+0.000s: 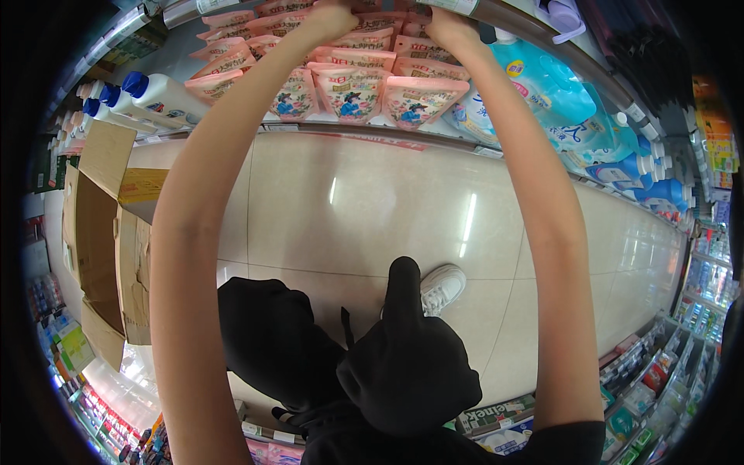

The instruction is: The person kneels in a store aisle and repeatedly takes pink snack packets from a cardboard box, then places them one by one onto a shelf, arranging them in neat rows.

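Observation:
Rows of pink printed pouches (350, 93) stand on a low store shelf (372, 129) before me. My left hand (332, 22) reaches over the back rows at the top of the view; its fingers are cut off by the picture's edge and blur, so any grip is hidden. To the right, my right hand (452, 28) lies at the back pouches beneath the upper shelf's edge, its fingertips likewise hidden. Light blue refill pouches (543, 87) stand to the right of the pink ones. White bottles with blue caps (157, 102) are at their left.
An opened cardboard box (133, 279) stands on the tiled floor at the left. Blue bottles (625, 171) fill the shelf's right end. An upper shelf edge (523, 20) overhangs the goods. More stocked shelves (651, 372) lie at the lower right, with others behind me.

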Available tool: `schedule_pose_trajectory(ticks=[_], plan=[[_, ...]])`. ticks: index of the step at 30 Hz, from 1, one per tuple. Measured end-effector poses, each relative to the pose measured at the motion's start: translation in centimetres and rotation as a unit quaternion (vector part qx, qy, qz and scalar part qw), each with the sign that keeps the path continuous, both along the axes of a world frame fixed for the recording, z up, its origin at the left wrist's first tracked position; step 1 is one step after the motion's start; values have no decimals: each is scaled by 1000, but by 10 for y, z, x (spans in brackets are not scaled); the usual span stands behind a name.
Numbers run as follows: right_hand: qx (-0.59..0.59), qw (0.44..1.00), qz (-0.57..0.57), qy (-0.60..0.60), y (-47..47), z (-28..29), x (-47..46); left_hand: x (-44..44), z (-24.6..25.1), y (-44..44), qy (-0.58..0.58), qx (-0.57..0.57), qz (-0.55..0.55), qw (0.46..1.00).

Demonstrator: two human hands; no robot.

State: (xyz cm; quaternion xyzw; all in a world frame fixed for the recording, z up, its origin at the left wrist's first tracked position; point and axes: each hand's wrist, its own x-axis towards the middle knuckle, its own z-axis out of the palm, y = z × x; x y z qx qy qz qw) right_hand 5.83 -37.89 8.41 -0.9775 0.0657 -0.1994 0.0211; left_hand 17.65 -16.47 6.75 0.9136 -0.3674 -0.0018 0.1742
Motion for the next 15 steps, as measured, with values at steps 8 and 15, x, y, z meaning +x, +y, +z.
schedule_pose_trajectory(ticks=[8,15], plan=[[102,978,-10,180,12,38,-14,0,15,20,40,-49,-64,996],[78,977,3,199,16,46,-22,7,11,20,105,-66,-20,992]])
